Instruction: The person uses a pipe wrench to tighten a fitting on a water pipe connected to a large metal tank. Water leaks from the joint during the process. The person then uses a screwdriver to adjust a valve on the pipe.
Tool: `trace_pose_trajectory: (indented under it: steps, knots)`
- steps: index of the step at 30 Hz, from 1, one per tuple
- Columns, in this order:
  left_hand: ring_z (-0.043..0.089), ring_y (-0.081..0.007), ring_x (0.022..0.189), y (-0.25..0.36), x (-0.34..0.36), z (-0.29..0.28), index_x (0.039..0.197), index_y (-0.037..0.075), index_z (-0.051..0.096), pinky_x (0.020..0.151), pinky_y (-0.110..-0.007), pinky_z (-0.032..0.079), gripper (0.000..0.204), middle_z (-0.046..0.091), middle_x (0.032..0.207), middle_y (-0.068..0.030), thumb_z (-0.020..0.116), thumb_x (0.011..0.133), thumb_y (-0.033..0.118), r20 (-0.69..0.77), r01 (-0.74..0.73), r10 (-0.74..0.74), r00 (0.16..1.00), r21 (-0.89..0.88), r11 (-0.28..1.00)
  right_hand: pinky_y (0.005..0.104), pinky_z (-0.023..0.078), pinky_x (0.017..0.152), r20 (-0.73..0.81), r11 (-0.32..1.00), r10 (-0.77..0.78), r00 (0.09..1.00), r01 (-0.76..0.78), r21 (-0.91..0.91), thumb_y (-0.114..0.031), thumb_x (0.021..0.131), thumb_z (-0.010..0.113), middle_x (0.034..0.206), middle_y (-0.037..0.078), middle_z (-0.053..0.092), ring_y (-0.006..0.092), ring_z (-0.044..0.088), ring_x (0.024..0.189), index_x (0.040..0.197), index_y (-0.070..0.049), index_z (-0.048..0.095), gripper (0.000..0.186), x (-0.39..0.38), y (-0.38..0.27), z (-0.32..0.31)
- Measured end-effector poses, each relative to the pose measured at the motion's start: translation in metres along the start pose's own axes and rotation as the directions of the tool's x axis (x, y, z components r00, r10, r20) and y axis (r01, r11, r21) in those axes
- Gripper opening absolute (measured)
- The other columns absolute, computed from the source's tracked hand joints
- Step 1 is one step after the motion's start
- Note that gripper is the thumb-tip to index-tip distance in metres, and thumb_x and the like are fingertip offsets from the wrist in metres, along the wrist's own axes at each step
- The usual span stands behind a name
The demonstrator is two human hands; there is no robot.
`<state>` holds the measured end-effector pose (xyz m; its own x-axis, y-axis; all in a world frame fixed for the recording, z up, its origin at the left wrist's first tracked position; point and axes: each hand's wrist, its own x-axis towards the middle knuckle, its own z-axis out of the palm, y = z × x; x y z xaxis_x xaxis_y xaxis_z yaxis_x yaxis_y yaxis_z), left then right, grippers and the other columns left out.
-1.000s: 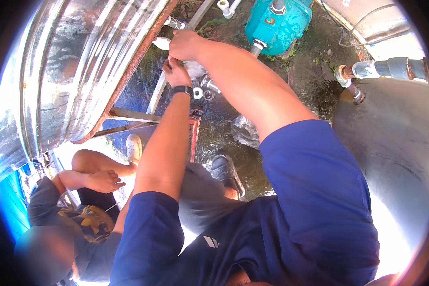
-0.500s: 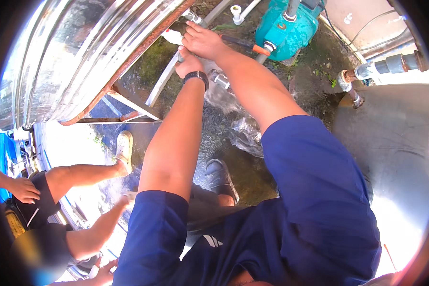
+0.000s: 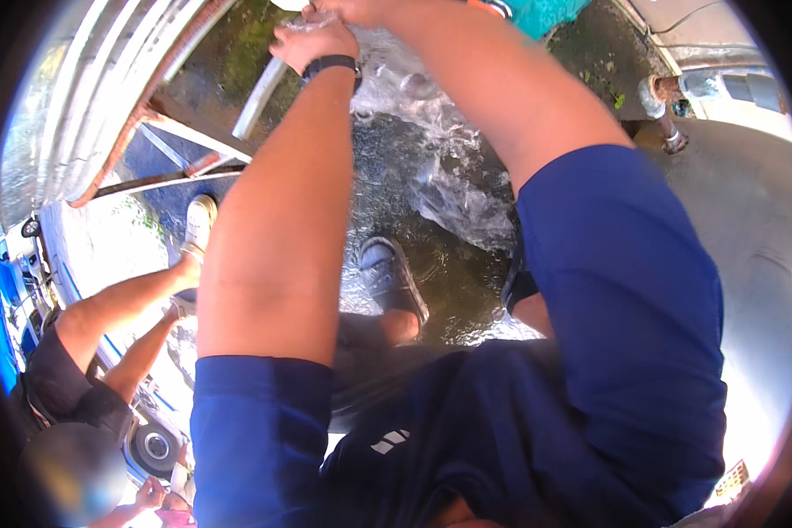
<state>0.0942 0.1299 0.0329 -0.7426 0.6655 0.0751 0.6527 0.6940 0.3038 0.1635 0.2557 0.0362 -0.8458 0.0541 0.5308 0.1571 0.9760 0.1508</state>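
Note:
Both my hands are close together at the top edge, where water runs around them. My left hand (image 3: 319, 42), with a black wristwatch (image 3: 332, 63), is closed, its fingers curled; what they grip is hidden by water and the angle. My right hand (image 3: 354, 10) touches or nearly touches it from above and is partly cut off. Its visible fingers are bent around something I cannot make out. A white piece (image 3: 290, 4) shows beside them at the edge. Water (image 3: 431, 141) gushes down beneath my forearms onto the wet ground.
A ribbed metal tank (image 3: 88, 79) rests on a rusty frame (image 3: 163, 123) at left. The teal pump (image 3: 546, 12) is at the top, pipe fittings (image 3: 656, 95) and a grey metal surface (image 3: 722, 211) at right. Another person's leg (image 3: 123, 295) is at lower left. My sandalled foot (image 3: 387, 273) stands below.
The view has shifted so my hands, the pump and the frame sit higher, and the white piece is mostly out of view. Water spreads wider, and my right foot now shows.

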Motion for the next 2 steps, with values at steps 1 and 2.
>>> trace_pose_trajectory:
  steps: [1,2]
  knots:
    - [0.042,-0.0376,0.147,-0.018,0.025,0.004,0.16,0.02,0.032,0.117,-0.063,0.031,0.078,0.029,0.167,-0.0196,0.065,0.095,0.047,0.184,-0.328,0.273,0.944,0.438,0.837,0.0461,0.03,0.124,-0.013,0.998,-0.057,0.998,0.057,0.014,-0.024,0.078,0.065,0.092,0.006,0.071,0.0255,0.062,0.11,0.085,-0.015,0.078,0.017,0.0,0.006,0.007]
    - [0.051,-0.0199,0.138,-0.041,0.019,0.02,0.129,0.016,0.07,0.117,-0.043,0.033,0.068,0.069,0.13,-0.0172,0.051,0.095,0.072,-0.146,-0.464,0.545,0.826,0.372,0.804,0.0451,0.024,0.126,0.116,0.992,-0.094,0.989,0.103,-0.074,-0.028,0.064,0.077,0.105,0.008,0.072,0.0261,0.061,0.111,0.087,-0.013,0.078,0.028,-0.002,0.011,0.012]
